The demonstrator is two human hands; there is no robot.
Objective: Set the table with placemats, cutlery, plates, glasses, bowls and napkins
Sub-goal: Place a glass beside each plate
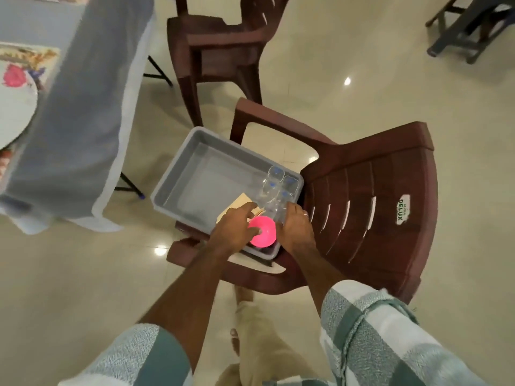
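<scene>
A grey plastic tub [178, 174] sits on the seat of a brown plastic chair [370, 207]. In its near corner lies a bright pink bowl [263, 232]. My left hand [237, 224] and my right hand [296, 227] both reach into the tub and curl round the bowl's rim from either side. Several clear glasses [276, 185] stand along the tub's right wall. Beige napkins [239, 203] lie just beyond my left hand. At the far left, a white plate [14, 107] holding a pink bowl [12, 75] rests on a floral placemat [33, 55].
The table at the left wears a grey-blue cloth [80, 115] that hangs low. A second brown chair [220, 48] stands behind the tub. A dark chair [471, 32] is at the top right. Glossy beige floor tiles [390, 79] surround everything.
</scene>
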